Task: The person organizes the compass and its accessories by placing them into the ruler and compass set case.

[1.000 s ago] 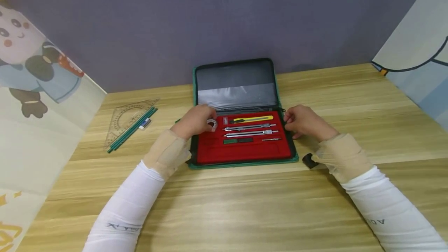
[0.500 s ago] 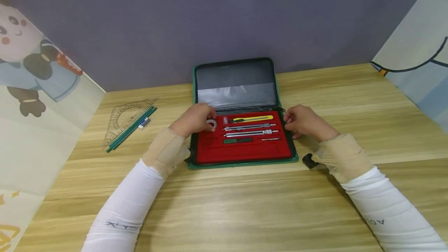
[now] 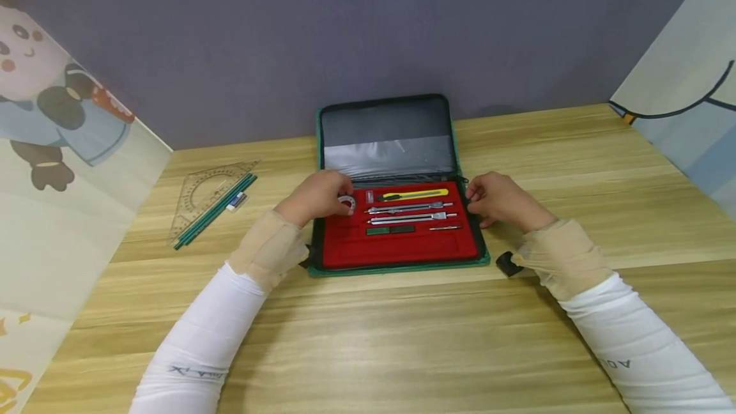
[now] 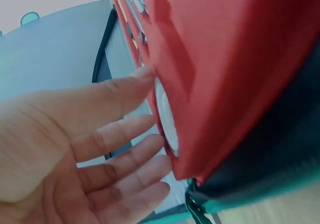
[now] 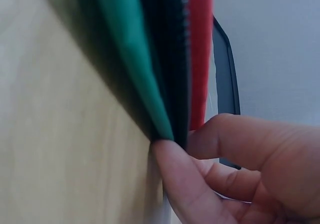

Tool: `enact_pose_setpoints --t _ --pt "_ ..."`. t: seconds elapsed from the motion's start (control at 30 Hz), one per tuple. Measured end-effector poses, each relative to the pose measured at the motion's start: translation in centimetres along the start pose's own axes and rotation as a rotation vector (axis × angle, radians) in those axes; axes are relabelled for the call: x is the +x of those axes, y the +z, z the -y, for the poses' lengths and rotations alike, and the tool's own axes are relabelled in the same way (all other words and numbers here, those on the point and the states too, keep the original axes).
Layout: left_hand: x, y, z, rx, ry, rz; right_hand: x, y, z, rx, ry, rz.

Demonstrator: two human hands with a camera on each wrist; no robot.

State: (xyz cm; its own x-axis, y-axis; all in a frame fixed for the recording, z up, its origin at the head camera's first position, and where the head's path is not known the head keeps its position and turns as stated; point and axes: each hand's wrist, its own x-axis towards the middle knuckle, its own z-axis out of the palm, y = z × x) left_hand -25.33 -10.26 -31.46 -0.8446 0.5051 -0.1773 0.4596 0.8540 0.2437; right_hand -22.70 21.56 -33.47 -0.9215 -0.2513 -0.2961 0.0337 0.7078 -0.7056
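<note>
A green zip case (image 3: 397, 270) lies unfolded on the table, its red insert (image 3: 397, 249) facing up. My left hand (image 3: 319, 197) is at the insert's back left corner, over a small clear protractor (image 3: 347, 202) seated there. In the left wrist view the thumb tip is right at the protractor's edge, and the other fingers reach out loosely beside it. My right hand (image 3: 503, 200) pinches the case's right edge between thumb and forefinger, by the zip (image 5: 185, 43). Also in the insert are a yellow utility knife (image 3: 416, 194), two metal compasses (image 3: 409, 218) and a green-and-black strip (image 3: 391, 230).
The raised lid (image 3: 388, 126) with a clear pocket leans toward the grey back panel (image 3: 368, 30). At left on the wooden table (image 3: 368, 344) lie a clear set square (image 3: 190, 203), green pencils (image 3: 215, 213) and a small eraser (image 3: 236, 201).
Both hands stay nearly still, the left at the protractor and the right at the case edge. The head view has shifted slightly.
</note>
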Motion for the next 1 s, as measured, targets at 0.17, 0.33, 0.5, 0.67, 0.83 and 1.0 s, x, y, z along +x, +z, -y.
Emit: enact_pose_setpoints --t 0.17,0.33,0.5,0.67,0.83,1.0 --pt "-0.4 0.1 0.7 -0.033 0.012 -0.030 0.1 -0.1 0.0 -0.003 0.007 0.005" --pt "-1.2 -0.2 1.6 -0.029 0.007 -0.090 0.2 -0.3 -0.2 -0.020 0.011 0.002" --pt "-2.3 -0.5 3.1 -0.007 -0.026 -0.112 0.3 -0.5 -0.5 -0.022 0.010 0.001" --pt "-3.4 -0.6 4.9 -0.023 -0.067 -0.123 0.4 -0.5 -0.6 -0.014 0.013 0.005" --pt "-4.9 -0.9 6.6 -0.017 -0.135 -0.107 0.3 -0.5 -0.5 -0.006 0.011 0.015" --pt "-6.1 -1.3 8.3 -0.037 -0.176 -0.117 0.2 -0.6 -0.7 -0.012 0.006 0.004"
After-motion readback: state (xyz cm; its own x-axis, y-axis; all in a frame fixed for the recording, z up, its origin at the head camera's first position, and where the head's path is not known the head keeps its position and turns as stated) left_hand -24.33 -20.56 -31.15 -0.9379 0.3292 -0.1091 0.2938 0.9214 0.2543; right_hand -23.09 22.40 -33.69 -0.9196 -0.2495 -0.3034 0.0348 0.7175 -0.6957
